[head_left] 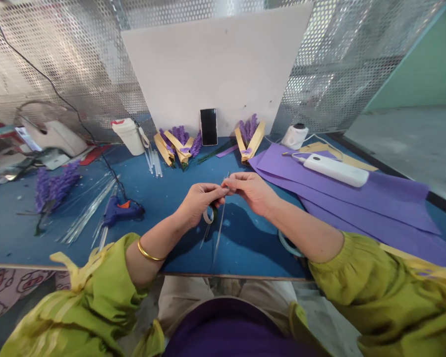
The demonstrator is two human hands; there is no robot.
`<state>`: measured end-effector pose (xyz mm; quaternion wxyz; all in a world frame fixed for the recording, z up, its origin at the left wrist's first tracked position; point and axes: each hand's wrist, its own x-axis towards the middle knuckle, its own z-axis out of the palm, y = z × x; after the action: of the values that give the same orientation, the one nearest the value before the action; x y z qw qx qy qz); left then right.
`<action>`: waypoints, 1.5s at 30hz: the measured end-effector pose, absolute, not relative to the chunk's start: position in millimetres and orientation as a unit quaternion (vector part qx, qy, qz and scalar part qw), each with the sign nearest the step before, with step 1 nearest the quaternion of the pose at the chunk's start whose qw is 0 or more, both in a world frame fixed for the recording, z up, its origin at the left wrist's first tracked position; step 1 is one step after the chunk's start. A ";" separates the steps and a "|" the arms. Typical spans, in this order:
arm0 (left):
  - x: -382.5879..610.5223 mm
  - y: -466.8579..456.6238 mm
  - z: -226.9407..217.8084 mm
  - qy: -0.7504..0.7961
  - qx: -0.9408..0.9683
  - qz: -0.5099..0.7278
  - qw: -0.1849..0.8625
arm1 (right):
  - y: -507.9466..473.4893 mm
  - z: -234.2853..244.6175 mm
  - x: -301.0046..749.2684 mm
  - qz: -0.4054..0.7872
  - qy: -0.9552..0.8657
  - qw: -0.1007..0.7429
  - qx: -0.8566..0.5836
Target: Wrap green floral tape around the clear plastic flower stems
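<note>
Flanking both hands [197, 202]: glue gun [119, 213], purple sheets [342, 201].

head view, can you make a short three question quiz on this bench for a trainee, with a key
1. True or false: the phone stands upright in front of the white board.

2. Multiple choice: what lies on the purple sheets?
a) the phone
b) a white cup
c) a long white device

3. Short answer: which is nearer the blue glue gun, the left hand or the right hand?

Key: 1. True. 2. c. 3. The left hand.
</note>
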<state>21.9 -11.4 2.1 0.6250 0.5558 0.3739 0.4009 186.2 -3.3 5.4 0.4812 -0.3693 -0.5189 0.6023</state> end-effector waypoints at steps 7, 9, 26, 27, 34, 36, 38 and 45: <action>19.6 -12.8 5.5 0.388 0.572 0.355 0.629 | -5.8 7.8 183.7 0.561 -0.530 0.493 -0.402; 19.5 -12.8 5.4 0.392 0.581 0.351 0.621 | -6.2 8.9 183.6 0.546 -0.540 0.494 -0.408; 21.4 -15.8 8.2 0.404 0.626 0.351 0.567 | 0.8 5.7 188.6 0.562 -0.502 0.521 -0.400; 21.4 -16.1 8.5 0.402 0.630 0.347 0.567 | 0.5 5.2 188.5 0.556 -0.506 0.520 -0.405; 21.0 -14.7 7.0 0.396 0.612 0.359 0.583 | -1.7 6.8 187.8 0.579 -0.520 0.485 -0.399; 20.7 -13.6 6.0 0.391 0.600 0.384 0.582 | -2.7 8.0 186.8 0.614 -0.512 0.464 -0.382; 20.3 -12.9 5.7 0.386 0.597 0.391 0.584 | -3.4 8.2 186.1 0.631 -0.506 0.457 -0.370; 19.6 -13.3 8.0 0.409 0.589 0.360 0.597 | -3.3 7.5 185.6 0.588 -0.513 0.488 -0.392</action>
<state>19.6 -13.3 8.0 0.5972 0.5887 0.4088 0.3600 185.6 -3.3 7.5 0.4878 -0.3921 -0.5129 0.5876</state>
